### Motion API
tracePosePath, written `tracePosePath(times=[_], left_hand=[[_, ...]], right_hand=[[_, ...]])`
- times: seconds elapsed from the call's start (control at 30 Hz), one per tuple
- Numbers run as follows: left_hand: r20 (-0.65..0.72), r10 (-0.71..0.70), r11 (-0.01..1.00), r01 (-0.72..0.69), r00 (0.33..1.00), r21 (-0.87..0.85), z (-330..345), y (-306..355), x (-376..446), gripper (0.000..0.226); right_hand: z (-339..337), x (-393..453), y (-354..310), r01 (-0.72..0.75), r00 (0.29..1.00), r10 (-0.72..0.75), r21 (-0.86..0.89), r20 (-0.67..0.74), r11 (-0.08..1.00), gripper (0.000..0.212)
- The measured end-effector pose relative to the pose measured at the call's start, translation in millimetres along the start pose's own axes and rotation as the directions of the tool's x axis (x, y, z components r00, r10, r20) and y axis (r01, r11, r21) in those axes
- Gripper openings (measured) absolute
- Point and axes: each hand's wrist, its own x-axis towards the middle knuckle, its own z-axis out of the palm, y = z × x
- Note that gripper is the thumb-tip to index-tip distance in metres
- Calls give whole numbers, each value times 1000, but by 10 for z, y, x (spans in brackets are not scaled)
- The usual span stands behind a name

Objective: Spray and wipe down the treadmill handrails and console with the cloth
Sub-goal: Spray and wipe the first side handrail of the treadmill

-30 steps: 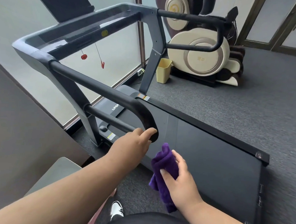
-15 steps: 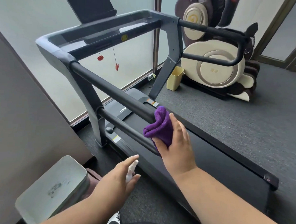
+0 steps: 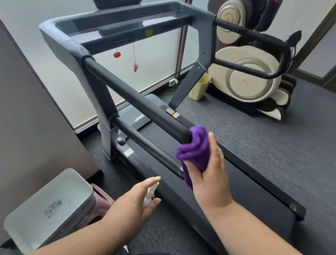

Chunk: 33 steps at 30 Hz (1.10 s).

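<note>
— Where is the bunched purple cloth (image 3: 196,151) sitting?

— The right hand (image 3: 209,178) is gripping it, fingers curled round it, pressing it against the near curved end of the black padded handrail (image 3: 137,101) on the treadmill's left side.

— And the left hand (image 3: 136,204)?

— It is holding a small white spray bottle (image 3: 149,195) low and near, forefinger lying along the top, just beside the dark treadmill deck (image 3: 237,187).

purple cloth (image 3: 195,153) on handrail (image 3: 137,99), spray bottle (image 3: 149,193) held
</note>
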Motion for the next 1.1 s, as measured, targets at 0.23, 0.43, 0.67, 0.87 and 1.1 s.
tracePosePath(times=[0.23,0.43,0.67,0.87,1.1], left_hand=[[20,0,1000,-1,1000,28,-32,17,83,62],[31,-46,999,46,998,10,-60,-46,-32,56],[6,-89,996,89,996,-3,-110,-70,-91,56],[32,-75,997,75,997,5,-90,42,-88,59],[49,-52,999,52,997,4,-61,51,-79,60]], right_hand=[[56,94,-20,83,993,-85,-29,-83,996,81],[159,-315,405,-79,997,79,59,0,995,85],[171,-456,437,-225,974,217,153,66,962,74],[18,177,-141,145,986,-151,-87,-72,986,75],[129,-256,159,-21,999,23,61,-29,998,83]])
